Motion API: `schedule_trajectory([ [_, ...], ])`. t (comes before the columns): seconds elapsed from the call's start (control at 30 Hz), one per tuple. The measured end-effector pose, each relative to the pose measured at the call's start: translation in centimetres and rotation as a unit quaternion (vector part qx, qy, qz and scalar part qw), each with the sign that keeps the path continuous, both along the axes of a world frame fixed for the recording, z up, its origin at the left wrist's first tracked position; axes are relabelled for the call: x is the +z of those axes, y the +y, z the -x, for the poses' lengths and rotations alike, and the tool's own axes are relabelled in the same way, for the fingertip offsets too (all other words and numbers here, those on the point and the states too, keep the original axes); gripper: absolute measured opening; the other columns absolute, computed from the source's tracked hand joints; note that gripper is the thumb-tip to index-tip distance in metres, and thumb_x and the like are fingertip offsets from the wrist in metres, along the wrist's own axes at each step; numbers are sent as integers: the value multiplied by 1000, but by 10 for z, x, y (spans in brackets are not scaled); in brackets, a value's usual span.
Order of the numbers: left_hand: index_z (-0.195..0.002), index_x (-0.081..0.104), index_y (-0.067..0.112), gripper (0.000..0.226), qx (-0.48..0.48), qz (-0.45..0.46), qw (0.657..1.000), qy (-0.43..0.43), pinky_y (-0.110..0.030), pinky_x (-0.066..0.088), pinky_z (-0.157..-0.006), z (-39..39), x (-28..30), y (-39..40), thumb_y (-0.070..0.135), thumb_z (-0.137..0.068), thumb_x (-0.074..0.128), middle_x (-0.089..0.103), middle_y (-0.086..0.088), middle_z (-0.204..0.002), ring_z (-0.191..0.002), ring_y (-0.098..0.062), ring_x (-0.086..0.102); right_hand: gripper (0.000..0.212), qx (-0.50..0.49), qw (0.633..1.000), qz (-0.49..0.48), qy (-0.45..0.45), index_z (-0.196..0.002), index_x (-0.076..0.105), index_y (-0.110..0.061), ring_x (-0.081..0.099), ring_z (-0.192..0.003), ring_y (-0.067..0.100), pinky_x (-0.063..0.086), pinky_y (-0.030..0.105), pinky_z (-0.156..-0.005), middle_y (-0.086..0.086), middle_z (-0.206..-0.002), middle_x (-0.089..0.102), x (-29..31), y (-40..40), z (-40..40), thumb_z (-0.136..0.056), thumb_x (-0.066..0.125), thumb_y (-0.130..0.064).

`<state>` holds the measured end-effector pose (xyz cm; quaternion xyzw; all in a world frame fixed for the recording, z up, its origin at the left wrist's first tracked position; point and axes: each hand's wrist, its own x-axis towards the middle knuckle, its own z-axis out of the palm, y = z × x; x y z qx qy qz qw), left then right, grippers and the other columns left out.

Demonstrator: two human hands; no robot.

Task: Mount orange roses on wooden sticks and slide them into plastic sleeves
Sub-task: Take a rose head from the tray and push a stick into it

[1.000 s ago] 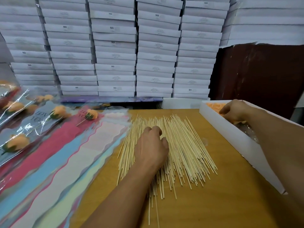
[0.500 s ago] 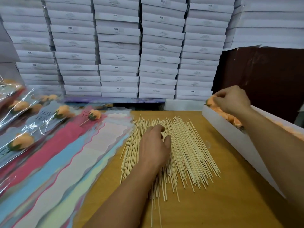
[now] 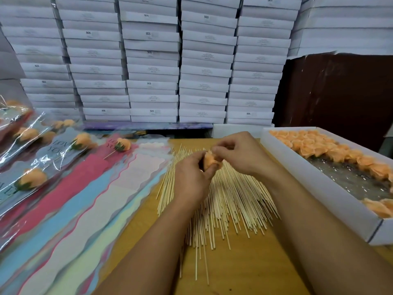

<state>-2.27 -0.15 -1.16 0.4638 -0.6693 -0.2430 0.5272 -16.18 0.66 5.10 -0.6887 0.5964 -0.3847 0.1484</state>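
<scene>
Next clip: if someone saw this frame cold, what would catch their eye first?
Probably both hands, left and right, meeting at centre around one orange rose above a fanned pile of sticks on the wooden table. Next, the white tray of roses at right, and the coloured sleeves spread at left, some already holding roses. Behind everything rises a wall of stacked white boxes.

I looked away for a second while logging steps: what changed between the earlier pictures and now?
The right hand left the white box carrying an orange rose and moved left over the wooden sticks. The left hand lifted off the sticks and now grips the rose too. Whether it holds a stick is hidden. The stick pile, plastic sleeves and sleeved roses stayed put.
</scene>
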Motion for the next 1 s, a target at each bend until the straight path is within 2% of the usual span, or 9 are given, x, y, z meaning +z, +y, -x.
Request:
schedule_trajectory([
  [0.07, -99, 71, 27, 11, 33, -14, 999, 23, -31, 53, -74, -2, 1, -3, 30, -89, 74, 70, 11, -87, -81, -7, 65, 22, -67, 998, 14, -16, -78, 77, -13, 63, -60, 5, 48, 30, -59, 0, -67, 72, -12, -6, 5, -92, 67, -27],
  [0.13, -85, 65, 34, 9, 33, -40, 996, 69, -39, 57, -75, -2, 3, -3, 30, -91, 71, 69, 9, -84, -80, -12, 67, 27, -112, 991, -21, 77, -78, 76, -10, 68, -70, 19, 56, 37, -65, 6, -73, 73, -28, -12, 7, -93, 67, -30],
  [0.2, -96, 67, 27, 2, 13, -77, 988, 130, -40, 60, -72, -4, 3, -5, 26, -95, 66, 69, 4, -90, -77, -15, 71, 29, -123, 981, -72, 132, -79, 74, -8, 68, -73, 24, 54, 35, -65, 8, -76, 72, -42, -17, 3, -93, 69, -33],
  [0.3, -122, 62, 9, 25, 1, -131, 971, 202, -23, 56, -57, -6, 3, -8, 21, -100, 59, 69, -5, -99, -69, -11, 73, 38, -152, 964, -100, 192, -72, 57, -14, 56, -64, 20, 36, 29, -51, 2, -73, 58, -55, -27, -7, -91, 71, -44],
  [0.37, -114, 62, 7, 17, -8, -140, 960, 243, -20, 54, -53, -7, 6, -7, 17, -100, 58, 68, -8, -94, -63, -11, 72, 44, -169, 958, -95, 211, -69, 43, -19, 46, -60, 15, 27, 29, -48, -1, -72, 49, -61, -32, -11, -89, 72, -45],
  [0.47, -109, 61, 9, 11, -18, -151, 949, 276, -22, 56, -54, -9, 7, -8, 15, -101, 57, 67, -9, -95, -62, -13, 72, 41, -186, 954, -105, 209, -70, 43, -20, 48, -59, 14, 28, 28, -46, -1, -72, 51, -63, -37, -10, -87, 76, -36],
  [0.63, -93, 60, 22, 10, -32, -154, 943, 293, -22, 54, -52, -9, 6, -10, 15, -100, 59, 67, -9, -96, -63, -14, 73, 27, -186, 965, -148, 115, -68, 53, -11, 51, -55, 18, 31, 26, -45, 3, -68, 57, -60, -37, -3, -84, 73, -20],
  [0.77, -94, 59, 21, 8, -28, -152, 942, 299, -22, 54, -51, -9, 5, -11, 16, -100, 59, 67, -11, -97, -63, -15, 73, 17, -175, 970, -168, 9, -83, 68, -2, 58, -60, 23, 42, 28, -54, 13, -79, 72, -58, -32, 3, -88, 67, -18],
  [1.0, -132, 50, 18, 33, -22, -163, 935, 315, -21, 54, -51, -9, 7, -12, 17, -100, 59, 63, -12, -111, -64, -17, 74, 14, -97, 972, -164, -141, -84, 72, 0, 47, -36, 9, 36, 22, -40, 5, -54, 62, -50, -18, 14, -89, 66, -11],
])
